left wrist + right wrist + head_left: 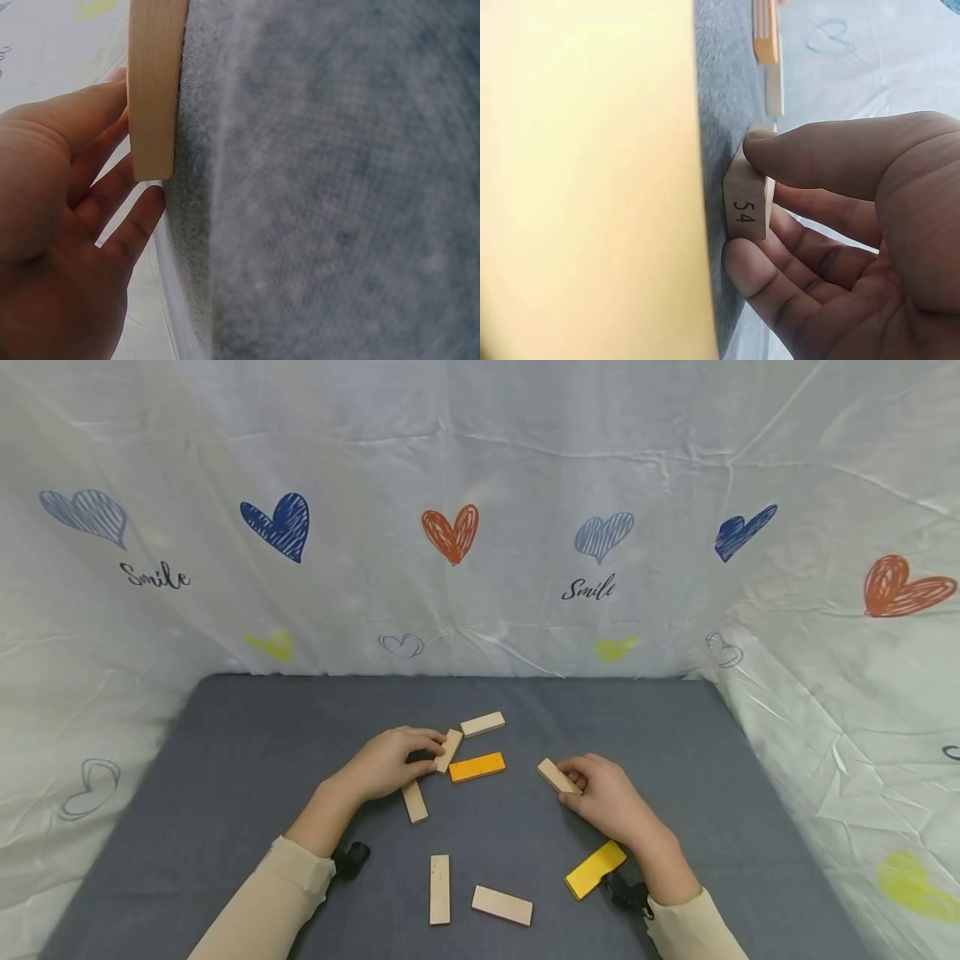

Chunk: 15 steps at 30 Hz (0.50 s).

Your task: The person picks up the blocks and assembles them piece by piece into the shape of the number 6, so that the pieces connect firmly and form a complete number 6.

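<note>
Near the table's centre, my left hand pinches a plain wooden block between thumb and fingers. Another plain block lies just below that hand; in the left wrist view a wooden block covers the fingertips. To the right, my right hand pinches a wooden block by its side, and the number 54 shows on the end of this block in the right wrist view. An orange block lies between the hands, beside the left hand's block.
A plain block lies behind the orange one. Two more plain blocks lie near the front. Under the right wrist is a yellow block, which fills the left of the right wrist view. A white cloth with hearts hangs behind the grey tabletop.
</note>
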Each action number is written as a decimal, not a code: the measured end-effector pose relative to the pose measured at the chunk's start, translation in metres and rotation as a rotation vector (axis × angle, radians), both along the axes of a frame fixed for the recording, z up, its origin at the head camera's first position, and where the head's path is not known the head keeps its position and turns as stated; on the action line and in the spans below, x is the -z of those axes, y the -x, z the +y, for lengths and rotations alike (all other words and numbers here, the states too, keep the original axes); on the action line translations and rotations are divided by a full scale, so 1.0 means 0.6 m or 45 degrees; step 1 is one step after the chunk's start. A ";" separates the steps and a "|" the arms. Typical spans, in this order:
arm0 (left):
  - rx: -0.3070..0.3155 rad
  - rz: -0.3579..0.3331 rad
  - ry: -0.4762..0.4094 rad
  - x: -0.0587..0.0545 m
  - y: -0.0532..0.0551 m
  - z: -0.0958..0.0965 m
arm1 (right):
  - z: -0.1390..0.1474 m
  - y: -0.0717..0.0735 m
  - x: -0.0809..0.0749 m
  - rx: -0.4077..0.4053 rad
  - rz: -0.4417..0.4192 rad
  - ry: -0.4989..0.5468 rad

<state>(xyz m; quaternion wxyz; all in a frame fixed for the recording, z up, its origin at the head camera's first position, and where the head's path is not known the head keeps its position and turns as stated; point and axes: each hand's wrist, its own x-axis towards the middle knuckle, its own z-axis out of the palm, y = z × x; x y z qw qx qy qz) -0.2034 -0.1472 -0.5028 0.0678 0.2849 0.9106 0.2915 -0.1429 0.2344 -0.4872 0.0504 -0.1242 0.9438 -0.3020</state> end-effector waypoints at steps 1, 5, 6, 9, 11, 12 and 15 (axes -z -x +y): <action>0.001 0.001 -0.001 0.000 0.000 0.000 | -0.003 0.001 0.000 0.001 -0.006 0.005; 0.001 -0.006 -0.004 -0.003 -0.001 0.001 | -0.016 0.005 0.002 -0.004 -0.019 0.010; 0.000 -0.008 -0.005 -0.004 -0.001 0.001 | -0.020 0.005 0.001 -0.007 -0.022 0.012; 0.000 -0.005 -0.006 -0.005 -0.002 0.002 | -0.030 0.005 0.000 -0.022 -0.028 0.023; 0.002 0.001 -0.006 -0.006 -0.002 0.002 | -0.037 0.004 -0.001 -0.025 -0.032 0.031; 0.003 0.004 -0.006 -0.006 -0.002 0.002 | -0.040 0.004 -0.001 -0.026 -0.033 0.036; 0.003 0.006 -0.006 -0.006 -0.002 0.002 | -0.048 0.002 0.001 -0.022 -0.031 0.041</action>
